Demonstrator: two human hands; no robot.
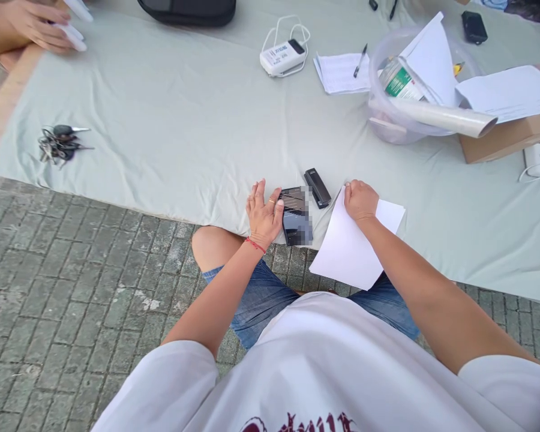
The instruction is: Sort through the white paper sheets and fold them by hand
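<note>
My left hand (265,213) has its fingers spread over the cloth, with the thumb at the left edge of a dark phone (292,219). The phone lies at the table's near edge, its glossy face up and partly pixelated. Just beyond its upper right corner is a black stapler (317,188). My right hand (361,199) is closed at the upper left corner of some white sheets of paper (348,249). These sheets hang partly over the edge above my lap, and the hand and forearm cover some of them.
On the cloth-covered table (171,132) are a key bunch (60,144), a white corded device (283,58) and a pen (360,61) on papers. A plastic tub (393,129) with a paper roll stands beside a cardboard box (508,138). Another person's hand (40,27) rests upper left.
</note>
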